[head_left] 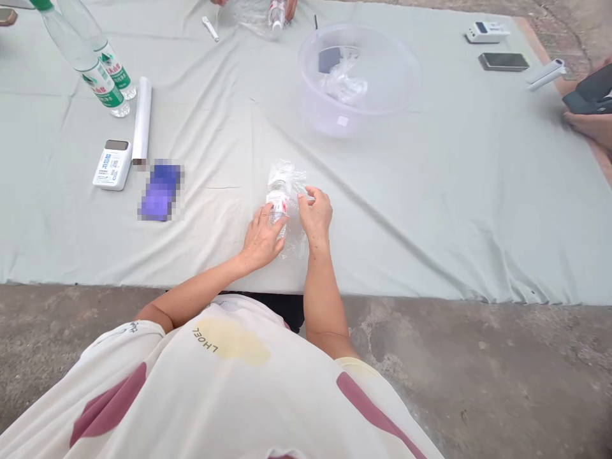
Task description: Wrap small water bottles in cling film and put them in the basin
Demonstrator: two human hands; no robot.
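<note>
A small clear bottle [276, 203] with a white and red label lies on a sheet of clear plastic film [297, 180], close to the table's near edge. My left hand [262, 238] grips the bottle from its left, the thumb and fingers around its lower part. To the right of the bottle, my right hand [316, 215] is closed in a pinch at the edge of the film. The film lies crumpled above and below the bottle, and its exact outline is hard to make out.
Ahead stands a translucent basin [315, 108] with crumpled film inside. Two tall water bottles [102, 89], a white roll [142, 121], a white device [112, 166] and a blurred purple object [161, 191] are at left. Another person's hands [290, 9] hold a wrapped bottle opposite; a phone [503, 62] lies right.
</note>
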